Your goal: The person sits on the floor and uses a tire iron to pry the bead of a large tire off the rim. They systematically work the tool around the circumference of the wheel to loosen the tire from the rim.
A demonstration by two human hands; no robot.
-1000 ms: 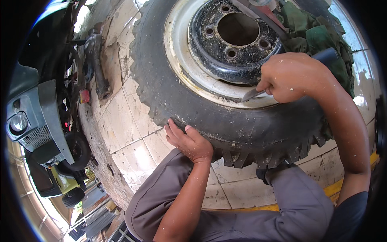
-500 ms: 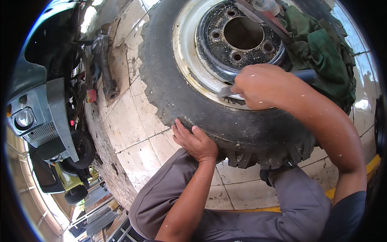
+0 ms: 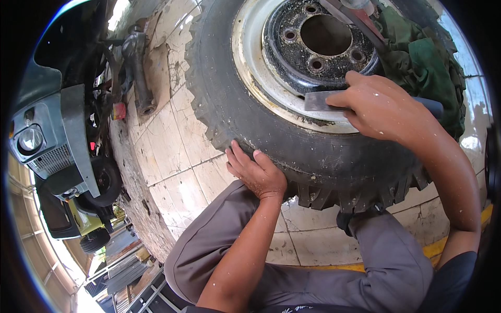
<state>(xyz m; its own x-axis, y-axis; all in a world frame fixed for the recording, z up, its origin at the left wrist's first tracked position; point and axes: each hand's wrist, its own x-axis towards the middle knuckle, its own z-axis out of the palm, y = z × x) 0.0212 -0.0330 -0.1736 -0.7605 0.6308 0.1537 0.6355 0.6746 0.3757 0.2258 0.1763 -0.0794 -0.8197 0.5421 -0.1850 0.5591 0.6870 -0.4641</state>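
A large black tyre (image 3: 323, 156) with chunky tread lies flat before me, mounted on a worn white rim (image 3: 249, 68) with a black hub plate (image 3: 282, 57). My right hand (image 3: 383, 107) grips a scraper (image 3: 319, 101) with a flat metal blade and a dark handle; its blade is over the lower part of the rim, and I cannot tell whether it touches. Flaking, discoloured paint shows along the rim's edge. My left hand (image 3: 258, 169) rests on the tyre's near left side with its fingers stretched out, holding nothing.
A crumpled green cloth (image 3: 422, 62) lies on the tyre's right side, beside a long flat tool (image 3: 360, 26) and a clear container (image 3: 357, 4). On the cracked tiles to the left is a greasy metal part (image 3: 136, 73) on cardboard. A vehicle (image 3: 42, 141) stands farther left.
My right hand has moved right and slightly up, drawing the scraper blade along the rim and turning it flatter. My left hand stays on the tyre. The view has shifted slightly.
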